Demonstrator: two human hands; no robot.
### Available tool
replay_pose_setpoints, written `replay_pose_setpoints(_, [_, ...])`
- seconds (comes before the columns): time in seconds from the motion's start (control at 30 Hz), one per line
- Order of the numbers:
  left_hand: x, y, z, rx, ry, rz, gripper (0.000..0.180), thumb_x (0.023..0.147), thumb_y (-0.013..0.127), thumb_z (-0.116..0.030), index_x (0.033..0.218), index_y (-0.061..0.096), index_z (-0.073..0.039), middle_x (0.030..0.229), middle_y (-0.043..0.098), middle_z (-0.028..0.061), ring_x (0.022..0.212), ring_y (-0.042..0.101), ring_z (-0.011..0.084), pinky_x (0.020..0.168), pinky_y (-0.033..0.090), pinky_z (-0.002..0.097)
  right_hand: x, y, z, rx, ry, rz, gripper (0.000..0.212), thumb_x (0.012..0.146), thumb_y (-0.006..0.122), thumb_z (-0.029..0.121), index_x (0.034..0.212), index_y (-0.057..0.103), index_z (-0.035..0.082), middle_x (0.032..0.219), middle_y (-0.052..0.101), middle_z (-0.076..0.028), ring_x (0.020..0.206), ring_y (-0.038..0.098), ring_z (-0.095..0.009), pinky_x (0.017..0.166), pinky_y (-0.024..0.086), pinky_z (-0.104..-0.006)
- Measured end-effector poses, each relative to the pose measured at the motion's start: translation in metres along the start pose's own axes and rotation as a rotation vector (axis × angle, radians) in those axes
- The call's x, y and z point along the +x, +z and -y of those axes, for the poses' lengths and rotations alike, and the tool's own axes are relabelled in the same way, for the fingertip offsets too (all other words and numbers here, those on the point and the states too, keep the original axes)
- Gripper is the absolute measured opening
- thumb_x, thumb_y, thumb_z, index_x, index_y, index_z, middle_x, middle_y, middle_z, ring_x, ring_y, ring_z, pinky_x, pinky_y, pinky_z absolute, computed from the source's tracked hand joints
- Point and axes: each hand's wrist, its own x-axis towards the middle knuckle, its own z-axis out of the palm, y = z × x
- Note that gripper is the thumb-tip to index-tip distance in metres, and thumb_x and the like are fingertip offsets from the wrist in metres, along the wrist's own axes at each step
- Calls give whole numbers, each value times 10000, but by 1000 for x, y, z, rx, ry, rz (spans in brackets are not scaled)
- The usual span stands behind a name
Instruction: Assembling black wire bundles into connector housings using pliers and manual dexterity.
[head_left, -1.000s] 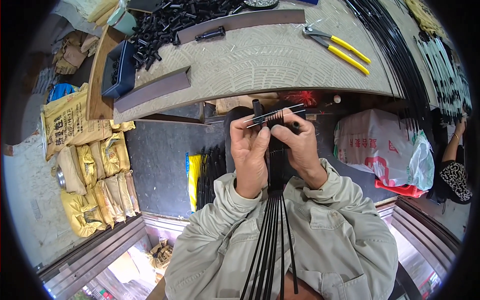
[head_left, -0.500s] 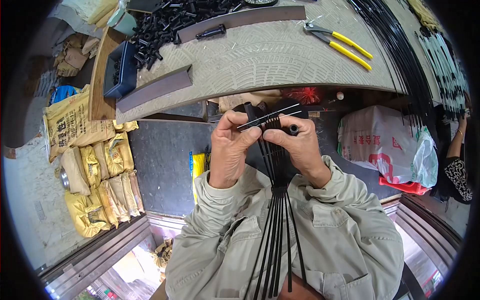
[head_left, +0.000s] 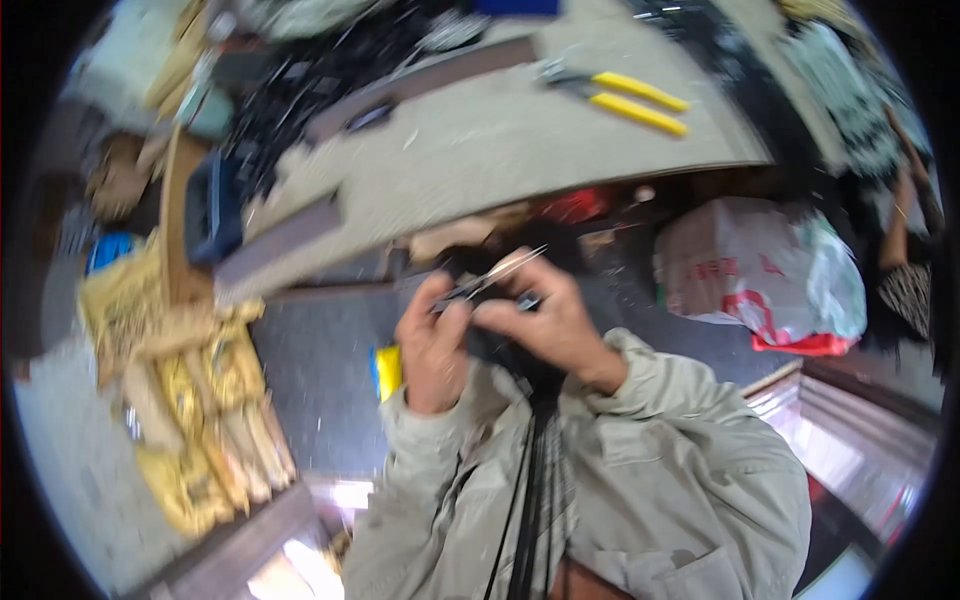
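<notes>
Shifted toward the view's lower left since half a second ago, the left hand [head_left: 432,350] and right hand [head_left: 555,325] pinch thin rods [head_left: 488,282] that slant up rightward between thumbs and fingers. Black strands [head_left: 541,430] run lengthwise from below the thumbs toward the lap. Red printing on the white bag [head_left: 710,262] is too blurred to read.

Wearer's hands [head_left: 435,352] [head_left: 558,322]: two; pliers [head_left: 632,88]: one; brown strips [head_left: 285,238] [head_left: 430,82]: two.
</notes>
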Motion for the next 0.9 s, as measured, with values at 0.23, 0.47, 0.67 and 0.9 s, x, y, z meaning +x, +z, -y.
replay_pose_setpoints(0.23, [-8, 58, 3, 74, 113, -126, 267, 902, 492, -138, 1114, 447, 19, 1007, 573, 129, 873, 580, 169, 744, 470, 241, 5, -43, 7, 274, 82, 243, 220, 776, 638, 166, 904, 615, -12, 770, 613, -31, 750, 524, -59, 686, 438, -234])
replay_pose_setpoints(0.47, [-20, 91, 12, 65, 126, -166, 229, 905, 505, -146, 1069, 465, 9, 974, 581, 107, 857, 584, 145, 735, 474, 232, -15, -65, 33, -214, -128, 60, 279, 777, 621, 266, 813, 555, -3, 698, 548, -156, 661, 546, -318, 595, 401, -367])
replay_pose_setpoints(0.67, [-8, 86, 14, 9, 128, -222, 315, 891, 526, -139, 1137, 421, 29, 965, 568, 130, 833, 585, 183, 721, 485, 276, -3, -56, 20, -312, -278, -7, 270, 769, 622, 259, 801, 560, -2, 687, 559, -141, 667, 558, -310, 598, 408, -360])
replay_pose_setpoints(0.9, [-8, 78, 20, 40, 165, -169, 238, 920, 495, -202, 1029, 499, 9, 972, 587, 100, 853, 572, 148, 751, 458, 258, 10, -59, -2, 202, 88, 269, 277, 768, 632, 239, 874, 607, -16, 717, 599, -54, 672, 535, -97, 641, 433, -255])
